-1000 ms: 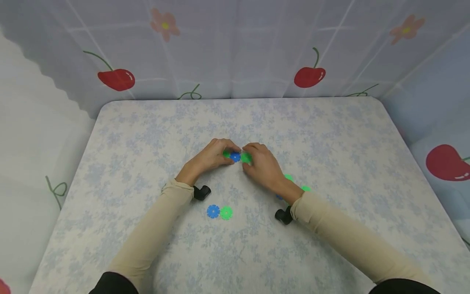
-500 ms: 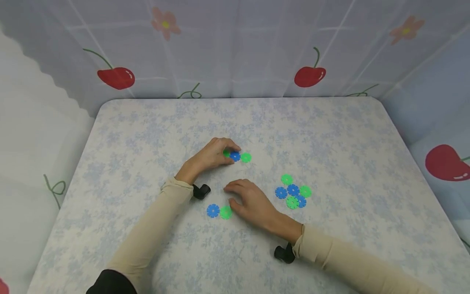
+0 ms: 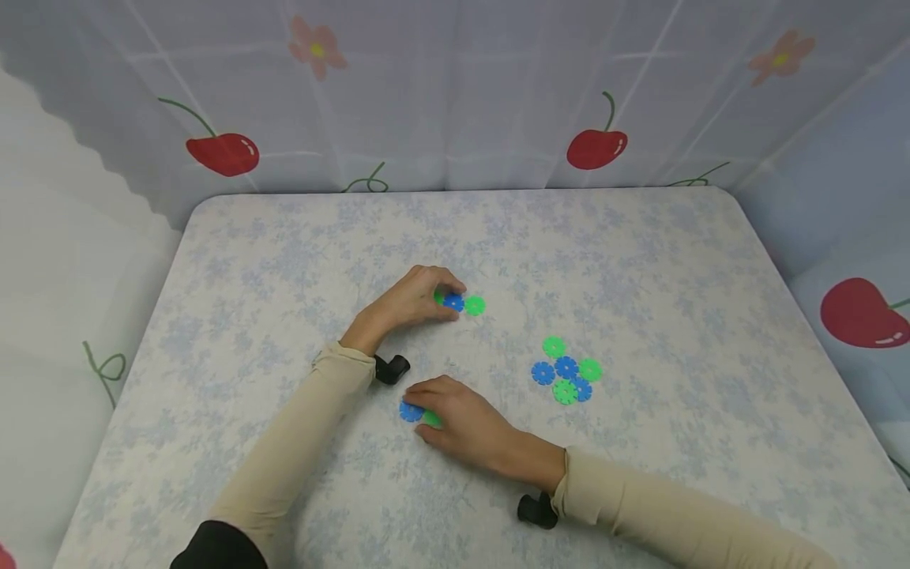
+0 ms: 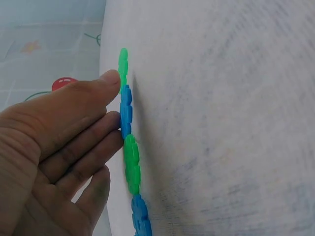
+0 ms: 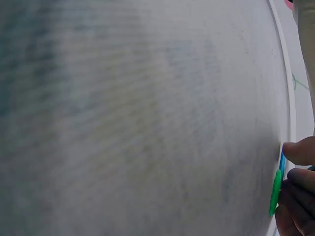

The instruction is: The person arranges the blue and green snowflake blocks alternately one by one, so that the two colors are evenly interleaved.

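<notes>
Thin green and blue flower-shaped notched discs lie on the table. My left hand (image 3: 408, 300) holds a row of them, thumb and fingers at the sides of a blue disc (image 3: 453, 303); a green disc (image 3: 475, 306) extends to its right. In the left wrist view the row runs on, alternating blue (image 4: 126, 112) and green (image 4: 132, 164), with fingertips touching it. My right hand (image 3: 469, 423), nearer the front, has thumb and fingers around a pair: a blue disc (image 3: 410, 412) and a partly covered green disc (image 3: 431, 419). In the right wrist view, fingers touch the green disc (image 5: 275, 191).
Several more blue and green discs (image 3: 566, 367) lie in a loose cluster right of the hands. A pale floral cloth covers the table (image 3: 640, 276). A printed curtain (image 3: 455, 103) hangs behind its far edge. Black wrist cameras (image 3: 536, 512) sit at both wrists.
My right hand has left the green disc at the right end of the row and come down to the front pair, uncovering the cluster. The left hand stays at the row.
</notes>
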Tool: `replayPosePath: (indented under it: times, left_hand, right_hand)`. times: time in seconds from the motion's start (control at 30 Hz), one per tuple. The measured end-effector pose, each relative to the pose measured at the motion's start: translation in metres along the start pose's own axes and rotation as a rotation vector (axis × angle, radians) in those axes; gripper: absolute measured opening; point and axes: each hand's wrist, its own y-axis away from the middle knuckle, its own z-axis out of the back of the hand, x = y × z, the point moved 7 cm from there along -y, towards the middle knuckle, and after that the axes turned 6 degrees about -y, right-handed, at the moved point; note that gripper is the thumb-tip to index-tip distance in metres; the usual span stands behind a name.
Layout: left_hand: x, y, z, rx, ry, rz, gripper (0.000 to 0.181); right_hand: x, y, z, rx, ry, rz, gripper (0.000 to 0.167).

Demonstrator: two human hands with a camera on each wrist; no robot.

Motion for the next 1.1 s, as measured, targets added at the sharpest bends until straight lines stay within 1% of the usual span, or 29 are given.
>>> replayPosePath:
  times: [0.17, 0.3, 0.43, 0.63, 0.8, 0.93, 1.1]
  left_hand:
    - [-0.001, -0.002, 0.0, -0.016, 0.017, -0.002, 0.04]
    - [-0.004, -0.005, 0.0, -0.039, 0.034, -0.009, 0.04]
    - [-0.007, -0.01, -0.003, -0.051, 0.035, -0.028, 0.039]
    - [-0.008, -0.013, -0.011, -0.031, 0.061, -0.047, 0.039]
    - [-0.009, -0.014, -0.015, -0.018, 0.061, -0.045, 0.04]
    - [-0.01, -0.015, -0.016, -0.017, 0.037, -0.044, 0.038]
    - [-0.01, -0.016, -0.016, -0.017, 0.018, -0.032, 0.035]
  right_hand:
    - [0.006, -0.003, -0.001, -0.026, 0.031, 0.034, 0.034]
    - [0.011, -0.004, -0.002, -0.02, 0.064, 0.056, 0.029]
    - [0.015, -0.003, -0.003, -0.022, 0.072, 0.089, 0.024]
    - [0.02, -0.002, -0.005, -0.037, 0.115, 0.174, 0.022]
    - [0.026, -0.001, -0.007, -0.012, 0.179, 0.246, 0.024]
    - [0.029, 0.0, -0.009, 0.023, 0.231, 0.256, 0.023]
    - [0.027, 0.001, -0.009, 0.053, 0.217, 0.23, 0.023]
